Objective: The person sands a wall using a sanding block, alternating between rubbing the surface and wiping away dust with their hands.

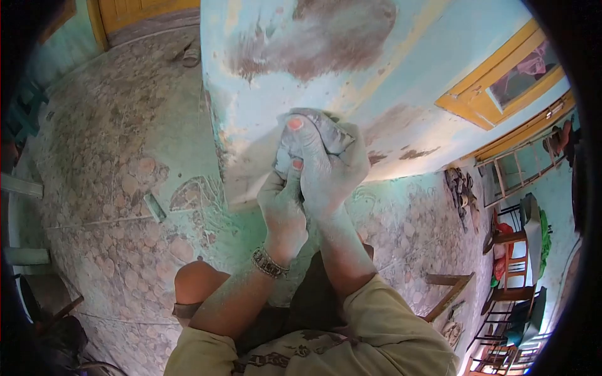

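Observation:
Both hands are coated in pale dust and held together against the light blue wall (263, 103). My right hand (332, 166) is closed, thumb extended, around a dark grey folded piece of sandpaper (329, 125) that lies close to the wall surface. Just below and to the left, my left hand (282, 194) grips the same piece, its thumb near my right thumb. Most of the sandpaper is hidden by the fingers. A brown bare patch (313, 41) shows on the wall above, where the paint is gone.
Pale dust covers the patterned floor (113, 182) around the wall's foot. A small block (154, 207) lies to the left. At right are a yellow-framed window (501, 78), a ladder (520, 172), stacked chairs (514, 263) and a wooden frame (451, 291).

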Demonstrator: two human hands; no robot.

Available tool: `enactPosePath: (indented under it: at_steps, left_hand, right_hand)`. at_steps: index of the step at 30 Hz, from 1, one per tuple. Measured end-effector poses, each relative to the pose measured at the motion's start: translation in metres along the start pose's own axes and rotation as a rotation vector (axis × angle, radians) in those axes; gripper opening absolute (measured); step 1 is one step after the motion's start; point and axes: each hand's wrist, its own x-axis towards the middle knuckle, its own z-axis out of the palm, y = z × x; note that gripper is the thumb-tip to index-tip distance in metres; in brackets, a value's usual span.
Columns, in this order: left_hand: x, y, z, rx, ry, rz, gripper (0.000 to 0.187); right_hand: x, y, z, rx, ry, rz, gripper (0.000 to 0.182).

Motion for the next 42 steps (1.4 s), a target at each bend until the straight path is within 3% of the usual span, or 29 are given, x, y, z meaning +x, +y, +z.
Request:
enactPosePath:
  at_steps: [1, 4, 8, 11, 14, 17, 20, 21, 23, 26, 28, 29, 32, 35, 38, 39, 42]
  left_hand:
    - [0.001, -0.001, 0.003, -0.021, 0.015, 0.029, 0.021]
    - [0.001, -0.009, -0.013, 0.014, 0.016, -0.007, 0.021]
    - [0.006, 0.010, -0.007, 0.100, -0.023, 0.026, 0.022]
    - [0.010, 0.024, -0.001, -0.049, -0.098, -0.029, 0.024]
    - [0.007, 0.013, -0.013, 0.121, -0.051, 0.026, 0.025]
    - [0.006, 0.019, -0.003, 0.079, 0.113, -0.039, 0.024]
    - [0.010, 0.028, -0.005, -0.019, -0.144, 0.067, 0.025]
    - [0.008, 0.022, -0.012, 0.021, -0.124, 0.049, 0.024]
    - [0.006, 0.013, -0.024, 0.110, -0.104, 0.021, 0.023]
    - [0.008, 0.013, -0.011, 0.025, 0.141, -0.028, 0.022]
    - [0.006, 0.034, 0.005, 0.010, -0.057, 0.074, 0.022]
    - [0.006, 0.044, 0.010, 0.004, -0.163, 0.143, 0.022]
    - [0.004, 0.017, -0.016, 0.106, 0.034, 0.013, 0.024]
    - [0.003, 0.017, -0.017, 0.061, -0.014, 0.012, 0.023]
    - [0.007, 0.030, -0.008, -0.059, -0.083, 0.026, 0.023]
    - [0.007, 0.023, -0.013, -0.021, -0.043, 0.024, 0.023]
    - [0.005, 0.011, -0.021, 0.075, 0.025, 0.038, 0.023]
  right_hand:
    - [0.000, 0.000, 0.003, 0.009, 0.030, -0.007, 0.024]
    - [-0.010, 0.006, -0.006, -0.118, -0.035, 0.110, 0.033]
    - [-0.003, 0.001, 0.003, -0.112, 0.001, -0.006, 0.036]
    - [0.006, -0.021, 0.014, -0.082, 0.057, 0.016, 0.031]
    - [-0.008, 0.005, 0.007, 0.085, -0.057, 0.105, 0.025]
    - [0.000, 0.007, 0.003, 0.006, -0.124, 0.168, 0.024]
    - [0.006, -0.018, 0.019, -0.003, 0.013, -0.034, 0.019]
    - [0.002, -0.015, 0.015, -0.003, -0.051, 0.119, 0.021]
    - [-0.006, -0.008, 0.006, 0.003, -0.067, 0.090, 0.024]
    - [0.000, -0.005, 0.014, 0.056, -0.003, 0.025, 0.022]
    - [0.012, -0.028, 0.024, -0.005, 0.035, 0.114, 0.022]
    - [0.010, -0.030, 0.026, -0.009, 0.070, 0.037, 0.022]
    - [-0.008, -0.003, 0.017, 0.139, -0.039, 0.158, 0.027]
    - [-0.009, -0.013, 0.012, 0.055, -0.043, 0.174, 0.025]
    - [-0.001, -0.011, 0.023, -0.125, 0.050, -0.136, 0.021]
    - [-0.002, -0.018, 0.022, -0.002, -0.041, 0.065, 0.020]
    - [-0.017, 0.009, 0.013, 0.033, -0.037, 0.013, 0.021]
